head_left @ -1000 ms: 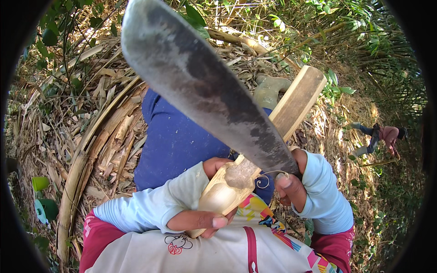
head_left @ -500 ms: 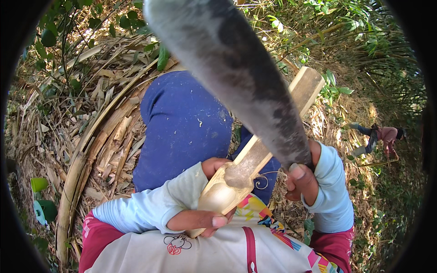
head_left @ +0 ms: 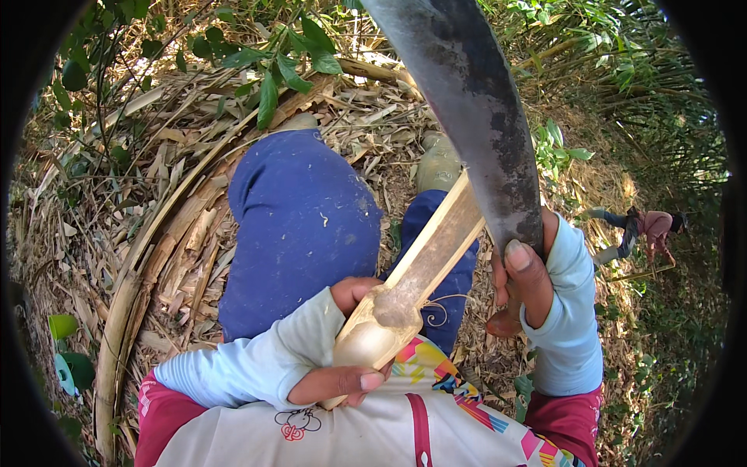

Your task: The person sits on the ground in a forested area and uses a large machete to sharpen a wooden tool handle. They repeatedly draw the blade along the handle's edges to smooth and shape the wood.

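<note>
A half-split length of bamboo (head_left: 438, 247) slants across my lap, its pale hollow inner side facing up and a node wall partway along. My left hand (head_left: 342, 380) is wrapped round its near end, thumb along one edge and other fingers at the far side. My right hand (head_left: 527, 282) grips a machete (head_left: 486, 117) close to the base of its wide, dark-stained blade, thumb pressed on the metal. The blade rises up and away to the left, crossing in front of the bamboo's far end and hiding it. A thin curled shaving (head_left: 437, 313) hangs from the bamboo's right edge.
Dry leaves and bamboo scraps (head_left: 175, 280) cover the ground. A long curved bamboo strip (head_left: 132, 296) runs along my left. Leafy twigs (head_left: 268, 97) hang ahead. At far right another person (head_left: 650, 227) bends over a pole. My blue-clad knee (head_left: 307, 233) lies beneath my work.
The machete has swung to the right and now stands more upright, with my right hand slightly higher. My left hand and the bamboo have barely shifted.
</note>
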{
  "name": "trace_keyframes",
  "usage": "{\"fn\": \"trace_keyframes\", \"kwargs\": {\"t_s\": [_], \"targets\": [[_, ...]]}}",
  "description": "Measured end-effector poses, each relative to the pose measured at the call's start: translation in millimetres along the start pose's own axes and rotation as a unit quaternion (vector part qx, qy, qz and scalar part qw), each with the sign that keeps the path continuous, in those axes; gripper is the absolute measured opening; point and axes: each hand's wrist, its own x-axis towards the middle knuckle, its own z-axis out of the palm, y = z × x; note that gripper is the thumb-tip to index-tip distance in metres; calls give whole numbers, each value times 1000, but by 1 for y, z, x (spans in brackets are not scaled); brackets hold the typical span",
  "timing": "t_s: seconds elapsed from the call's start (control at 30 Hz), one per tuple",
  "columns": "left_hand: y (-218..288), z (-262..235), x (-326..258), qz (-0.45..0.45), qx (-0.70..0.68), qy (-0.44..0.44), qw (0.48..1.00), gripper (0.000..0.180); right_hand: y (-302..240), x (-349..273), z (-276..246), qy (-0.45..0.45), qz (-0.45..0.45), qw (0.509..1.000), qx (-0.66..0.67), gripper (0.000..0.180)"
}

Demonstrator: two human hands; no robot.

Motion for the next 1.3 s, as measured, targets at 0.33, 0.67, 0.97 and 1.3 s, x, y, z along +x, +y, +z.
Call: {"fn": "trace_keyframes", "kwargs": {"t_s": [0.33, 0.67, 0.97, 1.3], "targets": [[3, 1, 1, -6, 50, 34, 998, 68, 2, -2, 6, -81, -43, 992, -82, 25], [-1, 0, 1, 11, 59, 36, 998, 69, 3, -3, 7, -84, -72, 989, -102, 18], [1, 4, 1, -17, 9, 31, 999, 68, 8, -3, 9, -97, -95, 988, -80, 18], [-2, 0, 0, 14, 79, 42, 996, 71, 10, -2, 8, -121, -97, 982, -112, 23]]}}
